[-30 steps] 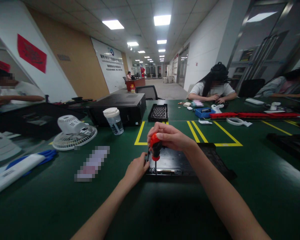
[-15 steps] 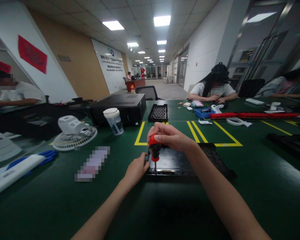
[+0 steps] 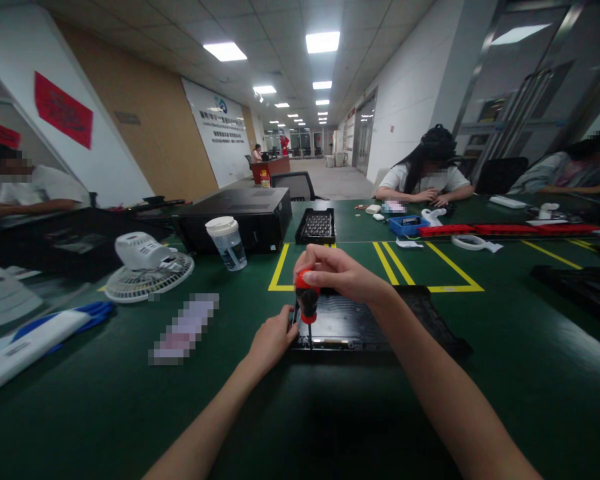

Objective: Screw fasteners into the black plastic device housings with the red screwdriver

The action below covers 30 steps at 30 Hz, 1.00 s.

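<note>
My right hand (image 3: 333, 273) is closed around the red-and-black handle of a screwdriver (image 3: 309, 301), held upright. Its thin shaft points down at the near left corner of a flat black panel (image 3: 353, 317) on the green table, close to a light metallic strip (image 3: 333, 343) along the panel's near edge. At the panel's left edge, my left hand (image 3: 275, 335) grips the rim, fingers curled against it. Whether the screwdriver's tip sits in a screw is too small to tell. My right forearm covers part of the panel.
Left of my hands are a pixelated flat object (image 3: 185, 330), a white fan (image 3: 150, 267) and a lidded cup (image 3: 227, 243). Behind stand a black case (image 3: 240, 213) and a black tray of small parts (image 3: 316, 225). A blue box (image 3: 405, 225) lies before a person (image 3: 425, 173) opposite.
Almost nothing differs. The view has shifted very slightly, and both hands keep their places on the screwdriver and the panel.
</note>
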Each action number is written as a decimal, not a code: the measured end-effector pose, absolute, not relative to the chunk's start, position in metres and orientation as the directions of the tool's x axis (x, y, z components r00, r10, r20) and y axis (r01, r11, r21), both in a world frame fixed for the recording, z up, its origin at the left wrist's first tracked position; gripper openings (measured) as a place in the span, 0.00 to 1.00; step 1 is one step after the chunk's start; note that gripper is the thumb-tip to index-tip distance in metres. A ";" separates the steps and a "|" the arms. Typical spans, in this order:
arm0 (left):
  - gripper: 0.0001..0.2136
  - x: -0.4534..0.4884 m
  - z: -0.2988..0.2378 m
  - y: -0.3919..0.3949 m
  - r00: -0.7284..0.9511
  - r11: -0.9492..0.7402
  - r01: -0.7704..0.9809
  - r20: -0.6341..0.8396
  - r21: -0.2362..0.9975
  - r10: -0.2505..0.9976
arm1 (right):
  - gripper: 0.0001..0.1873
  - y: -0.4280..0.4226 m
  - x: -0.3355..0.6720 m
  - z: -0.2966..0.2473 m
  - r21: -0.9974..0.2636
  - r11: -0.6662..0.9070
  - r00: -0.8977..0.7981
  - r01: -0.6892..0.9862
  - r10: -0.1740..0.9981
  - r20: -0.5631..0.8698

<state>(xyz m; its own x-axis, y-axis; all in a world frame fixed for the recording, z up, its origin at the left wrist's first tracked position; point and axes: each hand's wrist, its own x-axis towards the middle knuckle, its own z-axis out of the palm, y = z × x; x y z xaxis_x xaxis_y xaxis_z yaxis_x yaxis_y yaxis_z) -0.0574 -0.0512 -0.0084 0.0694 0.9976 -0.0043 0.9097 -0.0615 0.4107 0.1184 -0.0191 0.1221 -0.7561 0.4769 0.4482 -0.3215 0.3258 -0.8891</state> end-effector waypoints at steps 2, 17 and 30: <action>0.18 -0.057 -0.008 -0.051 0.067 -0.056 0.908 -0.012 0.414 0.998 | 0.06 -0.020 0.118 0.123 -0.887 0.338 -0.754 -0.316 0.478 0.451; 0.17 -0.058 -0.011 -0.050 0.084 -0.083 0.898 0.016 0.431 0.996 | 0.07 -0.025 0.119 0.128 -0.862 0.453 -0.735 -0.229 0.500 0.458; 0.17 -0.059 -0.014 -0.049 0.085 -0.085 0.905 0.017 0.416 0.996 | 0.11 -0.027 0.118 0.131 -0.797 0.588 -0.705 -0.138 0.507 0.496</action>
